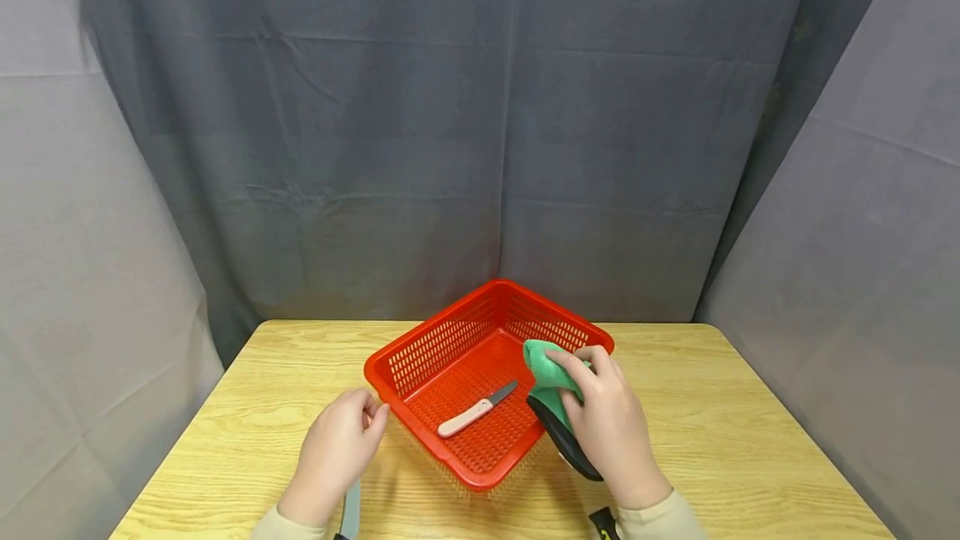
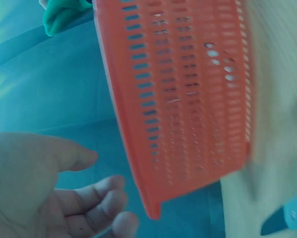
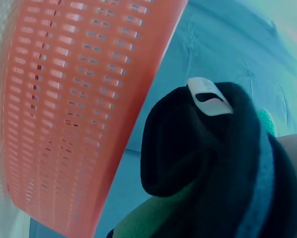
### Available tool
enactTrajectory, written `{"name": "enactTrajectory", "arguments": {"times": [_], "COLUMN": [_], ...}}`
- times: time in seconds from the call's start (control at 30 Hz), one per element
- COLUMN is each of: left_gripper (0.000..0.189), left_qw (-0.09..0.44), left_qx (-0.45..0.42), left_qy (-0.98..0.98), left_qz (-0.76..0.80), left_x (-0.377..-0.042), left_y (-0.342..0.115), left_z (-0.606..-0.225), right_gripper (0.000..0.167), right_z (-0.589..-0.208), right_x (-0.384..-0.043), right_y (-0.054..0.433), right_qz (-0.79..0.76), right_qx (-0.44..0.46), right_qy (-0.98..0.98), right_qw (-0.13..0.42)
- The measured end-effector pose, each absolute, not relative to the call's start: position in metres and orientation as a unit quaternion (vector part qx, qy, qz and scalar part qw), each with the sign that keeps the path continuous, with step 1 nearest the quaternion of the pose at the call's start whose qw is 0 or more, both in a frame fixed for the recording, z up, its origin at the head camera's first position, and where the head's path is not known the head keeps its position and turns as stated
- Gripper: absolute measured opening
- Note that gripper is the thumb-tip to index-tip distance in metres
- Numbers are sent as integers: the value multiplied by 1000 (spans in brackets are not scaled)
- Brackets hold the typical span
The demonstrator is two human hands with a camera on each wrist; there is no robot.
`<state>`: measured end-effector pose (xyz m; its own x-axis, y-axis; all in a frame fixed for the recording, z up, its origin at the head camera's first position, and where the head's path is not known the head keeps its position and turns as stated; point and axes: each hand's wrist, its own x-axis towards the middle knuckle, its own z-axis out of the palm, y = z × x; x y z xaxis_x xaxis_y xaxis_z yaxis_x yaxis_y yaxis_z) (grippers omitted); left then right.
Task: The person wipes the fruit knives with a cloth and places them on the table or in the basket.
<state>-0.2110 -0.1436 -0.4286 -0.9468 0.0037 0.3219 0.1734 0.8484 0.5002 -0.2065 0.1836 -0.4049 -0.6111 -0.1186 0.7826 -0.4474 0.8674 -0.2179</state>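
A red plastic basket (image 1: 442, 336) with slotted walls stands at an angle on the table. In it lies a small knife (image 1: 467, 419) with a pale pink handle and a dark blade. My right hand (image 1: 611, 415) pinches a soft green and black cloth item (image 1: 551, 369) over the basket's right side; its exact kind is unclear. In the right wrist view, the cloth item (image 3: 198, 144) shows a dark fold and a white tag. Beside the basket's left corner is my left hand (image 1: 337, 448), fingers loosely bent. The left wrist view shows this hand (image 2: 64, 188) apart from the rim, holding nothing.
A wooden table (image 1: 750, 440) bears everything, with grey curtains (image 1: 390, 107) behind and at both sides. Near the front edge, a curved grey piece (image 1: 351, 511) lies by the left wrist, and a black and yellow end (image 1: 603, 522) shows by the right wrist.
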Motion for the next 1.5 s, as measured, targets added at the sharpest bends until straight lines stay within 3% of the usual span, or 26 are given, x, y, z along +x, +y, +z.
{"name": "enactTrajectory", "arguments": {"times": [0.47,0.6,1.5], "left_gripper": [37,45,39], "left_qw": [-12,-26,-112], "left_qx": [-16,-12,33], "left_qy": [-984,-985,-980], "left_qz": [-177,-169,-160], "left_x": [-215,-214,-199], "left_y": [-167,-168,-169], "left_z": [-469,-474,-486], "right_gripper": [54,54,54], "right_z": [-400,-400,-398], "right_x": [-206,-206,-207], "right_y": [191,192,194], "right_qz": [202,203,207], "right_qx": [154,152,149], "right_qy": [-874,-875,-869], "right_qw": [413,413,425]}}
